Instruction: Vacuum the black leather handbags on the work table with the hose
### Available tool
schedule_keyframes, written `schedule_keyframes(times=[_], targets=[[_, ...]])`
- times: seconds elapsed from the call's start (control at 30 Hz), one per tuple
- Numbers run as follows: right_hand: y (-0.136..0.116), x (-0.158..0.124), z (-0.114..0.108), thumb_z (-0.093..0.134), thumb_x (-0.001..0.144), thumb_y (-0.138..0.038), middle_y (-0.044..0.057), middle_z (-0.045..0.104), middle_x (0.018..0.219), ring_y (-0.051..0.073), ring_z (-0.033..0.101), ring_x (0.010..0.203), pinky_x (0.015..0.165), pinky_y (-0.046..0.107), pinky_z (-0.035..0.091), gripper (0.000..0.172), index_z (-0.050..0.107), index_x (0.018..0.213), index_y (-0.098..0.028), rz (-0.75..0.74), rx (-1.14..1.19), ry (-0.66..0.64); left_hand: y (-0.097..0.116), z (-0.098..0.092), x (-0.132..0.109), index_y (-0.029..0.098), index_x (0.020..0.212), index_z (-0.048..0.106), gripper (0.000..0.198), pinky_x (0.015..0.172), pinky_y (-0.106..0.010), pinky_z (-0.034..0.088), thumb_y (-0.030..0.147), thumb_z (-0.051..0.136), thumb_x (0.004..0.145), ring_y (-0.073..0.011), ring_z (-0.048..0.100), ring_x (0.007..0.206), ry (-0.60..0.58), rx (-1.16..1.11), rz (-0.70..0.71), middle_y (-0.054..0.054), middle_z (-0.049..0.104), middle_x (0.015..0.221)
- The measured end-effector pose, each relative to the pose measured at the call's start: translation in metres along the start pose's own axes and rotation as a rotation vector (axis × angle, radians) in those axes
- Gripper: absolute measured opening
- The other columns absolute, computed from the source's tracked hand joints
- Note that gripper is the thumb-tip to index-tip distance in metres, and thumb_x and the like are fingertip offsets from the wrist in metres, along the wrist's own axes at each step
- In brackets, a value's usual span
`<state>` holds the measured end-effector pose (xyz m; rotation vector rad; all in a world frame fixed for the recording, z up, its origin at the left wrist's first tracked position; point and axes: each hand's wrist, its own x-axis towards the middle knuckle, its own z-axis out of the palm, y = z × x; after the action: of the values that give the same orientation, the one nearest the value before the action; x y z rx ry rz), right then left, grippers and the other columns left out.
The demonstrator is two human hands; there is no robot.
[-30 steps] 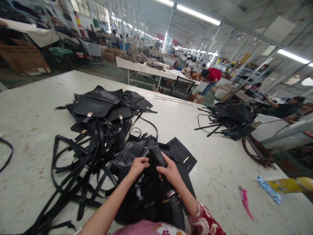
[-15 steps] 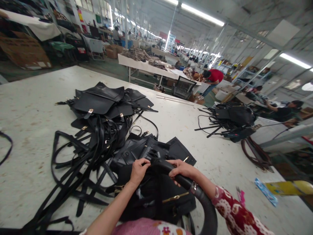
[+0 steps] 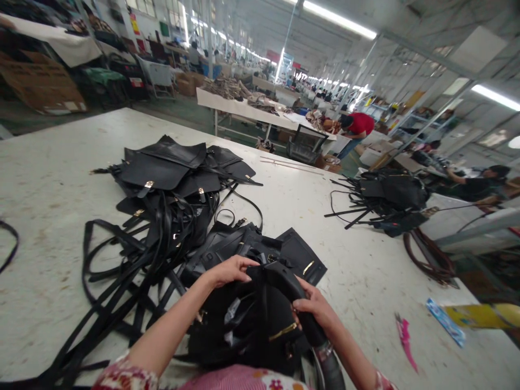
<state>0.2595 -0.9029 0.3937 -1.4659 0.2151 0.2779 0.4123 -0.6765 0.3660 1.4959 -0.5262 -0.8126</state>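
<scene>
Black bag (image 3: 258,346): lies on the desk (image 3: 361,303) directly before the person, with clear plastic (image 3: 231,314) showing on it.
Left hand (image 3: 231,272): fingers pinch the bag's far edge, beside the nozzle tip.
Right hand (image 3: 319,307): fingers wrap the black nozzle (image 3: 288,281), which joins a hose (image 3: 331,371).
Bag pile (image 3: 158,170): beyond the hands, leftward, straps trailing.
Pink snips (image 3: 405,341): on the desk, rightward.

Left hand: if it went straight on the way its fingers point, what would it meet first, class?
The left hand would probably first meet the black, tube-shaped nozzle held in the right hand, though depth is unclear against the black bag.
</scene>
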Motion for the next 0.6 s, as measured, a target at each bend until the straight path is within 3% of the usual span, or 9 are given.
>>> schedule_keyframes(times=[0.1,0.17,0.27,0.33,0.43,0.6], targets=[[0.019,-0.002,-0.002,0.063,0.065,-0.023,-0.003,0.060,0.050,0.013,0.051,0.039,0.038,0.022,0.043,0.081,0.024,0.136,-0.020,-0.046,0.064,0.017,-0.005,0.017,0.000,0.016,0.111,0.058,0.058,0.060,-0.023,0.041,0.015,0.063,0.053,-0.0116,0.054,0.062,-0.085,-0.129,-0.023,0.000,0.064,0.075],[0.027,-0.003,-0.004,0.063,0.065,-0.023,-0.002,0.060,0.050,0.013,0.050,0.039,0.038,0.023,0.043,0.083,0.022,0.136,-0.019,-0.070,0.073,0.036,-0.013,0.030,0.002,0.014,0.102,0.061,0.047,0.059,-0.023,0.040,0.017,0.062,0.055,-0.0122,0.055,0.062,0.078,-0.051,-0.011,0.000,0.063,0.072],[0.035,-0.004,0.001,0.064,0.065,-0.021,-0.002,0.061,0.053,0.012,0.049,0.039,0.039,0.023,0.043,0.083,0.023,0.137,-0.019,-0.098,0.030,0.096,-0.024,0.044,0.006,0.015,0.070,0.059,0.012,0.055,-0.023,0.035,0.016,0.056,0.057,-0.0122,0.049,0.055,0.443,0.183,-0.004,0.002,0.053,0.056],[0.039,-0.004,0.009,0.064,0.063,-0.018,-0.002,0.063,0.061,0.011,0.049,0.041,0.039,0.022,0.043,0.082,0.026,0.136,-0.021,-0.083,-0.016,0.109,-0.028,0.048,0.007,0.018,0.060,0.052,0.007,0.057,-0.024,0.032,0.012,0.049,0.059,-0.0134,0.048,0.059,0.578,0.335,0.046,0.003,0.047,0.054],[0.047,-0.007,0.023,0.063,0.061,-0.014,-0.001,0.064,0.076,0.008,0.048,0.042,0.038,0.020,0.042,0.080,0.031,0.134,-0.024,-0.045,-0.064,0.072,-0.028,0.045,0.006,0.020,0.058,0.050,0.014,0.062,-0.025,0.030,0.008,0.043,0.059,-0.0151,0.048,0.068,0.563,0.488,0.122,0.001,0.046,0.058],[0.058,-0.010,0.023,0.063,0.062,-0.015,-0.001,0.063,0.080,0.007,0.049,0.042,0.038,0.019,0.042,0.078,0.032,0.133,-0.025,-0.067,-0.046,0.033,-0.022,0.028,0.007,0.017,0.059,0.057,0.007,0.056,-0.024,0.033,0.014,0.051,0.058,-0.0118,0.045,0.054,0.282,0.396,0.050,0.004,0.048,0.050]])
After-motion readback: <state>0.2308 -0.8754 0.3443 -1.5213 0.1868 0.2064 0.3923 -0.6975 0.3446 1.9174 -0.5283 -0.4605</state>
